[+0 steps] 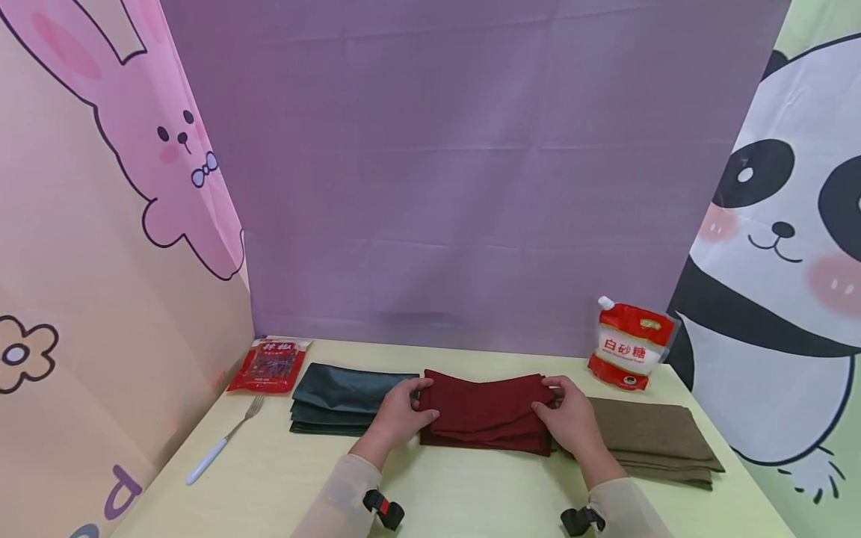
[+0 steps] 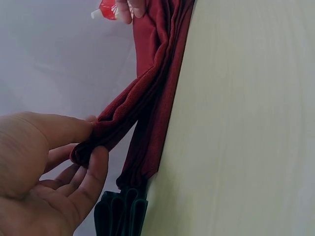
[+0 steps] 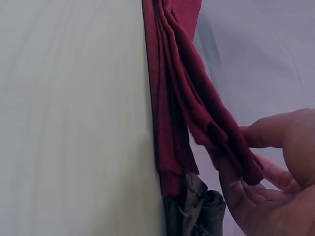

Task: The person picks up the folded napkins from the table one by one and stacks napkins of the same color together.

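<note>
A folded dark red cloth (image 1: 486,411) lies on the pale yellow table (image 1: 444,493), between a dark green cloth (image 1: 339,400) and a brown cloth (image 1: 655,441). My left hand (image 1: 398,412) pinches the upper layers of the red cloth (image 2: 147,98) at its left end. My right hand (image 1: 568,415) pinches the upper layers of the same cloth (image 3: 189,103) at its right end. Both wrist views show those layers raised off the lower folds. The green cloth (image 2: 120,214) and the brown cloth (image 3: 199,209) show just beyond each held end.
A red snack packet (image 1: 270,365) and a white-handled fork (image 1: 222,441) lie at the table's left. A red and white sugar pouch (image 1: 628,345) stands at the back right. Printed curtains close in the left, back and right.
</note>
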Demonstrator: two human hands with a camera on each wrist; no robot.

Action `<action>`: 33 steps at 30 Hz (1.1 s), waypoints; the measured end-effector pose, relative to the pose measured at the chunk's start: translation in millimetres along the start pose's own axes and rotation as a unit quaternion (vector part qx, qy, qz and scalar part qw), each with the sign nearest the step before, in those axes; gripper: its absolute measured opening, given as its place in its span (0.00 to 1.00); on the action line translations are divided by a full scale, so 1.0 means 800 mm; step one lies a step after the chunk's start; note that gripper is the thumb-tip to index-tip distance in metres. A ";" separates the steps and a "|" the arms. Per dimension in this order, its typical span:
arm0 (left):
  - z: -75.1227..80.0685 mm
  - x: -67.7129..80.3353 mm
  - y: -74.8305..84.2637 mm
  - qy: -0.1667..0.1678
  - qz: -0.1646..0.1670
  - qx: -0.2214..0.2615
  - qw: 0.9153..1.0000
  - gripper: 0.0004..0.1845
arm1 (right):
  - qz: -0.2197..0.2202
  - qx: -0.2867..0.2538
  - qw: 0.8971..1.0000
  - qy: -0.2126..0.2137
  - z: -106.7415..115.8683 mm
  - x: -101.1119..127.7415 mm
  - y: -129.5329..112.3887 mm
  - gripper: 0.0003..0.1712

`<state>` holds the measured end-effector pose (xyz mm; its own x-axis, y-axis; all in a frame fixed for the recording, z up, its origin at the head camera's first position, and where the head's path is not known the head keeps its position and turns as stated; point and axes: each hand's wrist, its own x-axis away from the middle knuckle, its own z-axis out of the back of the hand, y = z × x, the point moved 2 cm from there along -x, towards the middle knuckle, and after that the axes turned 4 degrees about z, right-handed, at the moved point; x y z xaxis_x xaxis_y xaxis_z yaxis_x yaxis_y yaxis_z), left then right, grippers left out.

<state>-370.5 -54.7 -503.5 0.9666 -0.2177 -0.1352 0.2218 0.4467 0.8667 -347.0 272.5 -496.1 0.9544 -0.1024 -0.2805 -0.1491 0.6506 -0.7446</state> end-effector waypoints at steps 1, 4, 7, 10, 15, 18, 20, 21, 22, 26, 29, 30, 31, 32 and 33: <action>0.001 0.000 0.001 0.004 -0.001 -0.007 1.000 0.30 | 0.003 0.005 1.000 0.000 0.000 0.000 0.000 0.26; 0.002 0.000 0.003 0.017 -0.006 -0.033 0.999 0.29 | 0.011 0.025 1.000 0.001 0.002 -0.001 -0.002 0.25; 0.003 -0.001 0.004 0.027 -0.009 -0.060 0.998 0.28 | 0.020 0.040 0.999 0.004 0.003 -0.001 -0.003 0.24; 0.004 -0.001 0.005 0.030 -0.009 -0.079 0.996 0.28 | 0.023 0.047 0.999 0.004 0.005 -0.001 -0.004 0.24; 0.006 0.002 0.008 0.033 -0.004 -0.100 0.994 0.25 | 0.021 0.051 0.998 0.003 0.006 -0.002 0.000 0.25; 0.006 0.004 0.007 0.034 0.000 -0.103 0.994 0.24 | 0.015 0.051 0.999 0.004 0.006 -0.002 0.003 0.24; 0.007 0.004 0.006 0.037 0.001 -0.102 0.994 0.24 | 0.013 0.054 0.998 0.005 0.007 -0.003 0.005 0.24; 0.007 0.003 0.005 0.038 0.003 -0.100 0.994 0.25 | 0.013 0.054 0.998 0.004 0.008 -0.003 0.005 0.23; 0.007 0.003 0.005 0.040 0.006 -0.097 0.994 0.25 | 0.011 0.055 0.998 0.004 0.008 -0.003 0.006 0.23; 0.009 0.003 0.005 0.038 0.020 -0.079 0.996 0.26 | 0.005 0.062 0.998 0.001 0.011 -0.003 0.006 0.21; 0.009 0.003 0.004 0.032 0.029 -0.069 0.997 0.25 | -0.001 0.067 0.998 -0.002 0.013 -0.003 0.007 0.21; 0.009 0.003 0.004 0.030 0.032 -0.066 0.997 0.25 | -0.002 0.069 0.998 -0.003 0.014 -0.003 0.007 0.20; 0.009 0.003 0.004 0.029 0.035 -0.064 0.997 0.24 | -0.004 0.070 0.998 -0.004 0.014 -0.003 0.007 0.20; 0.009 0.003 0.003 0.028 0.034 -0.064 0.997 0.24 | -0.004 0.071 0.997 -0.006 0.014 -0.004 0.007 0.20; 0.009 0.002 0.003 0.027 0.034 -0.064 0.997 0.24 | -0.005 0.073 0.997 -0.007 0.014 -0.004 0.008 0.20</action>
<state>-368.9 -60.3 -498.2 0.9847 -0.1377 -0.1072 0.1671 0.5663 0.8071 -348.0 285.2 -493.1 0.9591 -0.1002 -0.2647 -0.1010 0.7524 -0.6510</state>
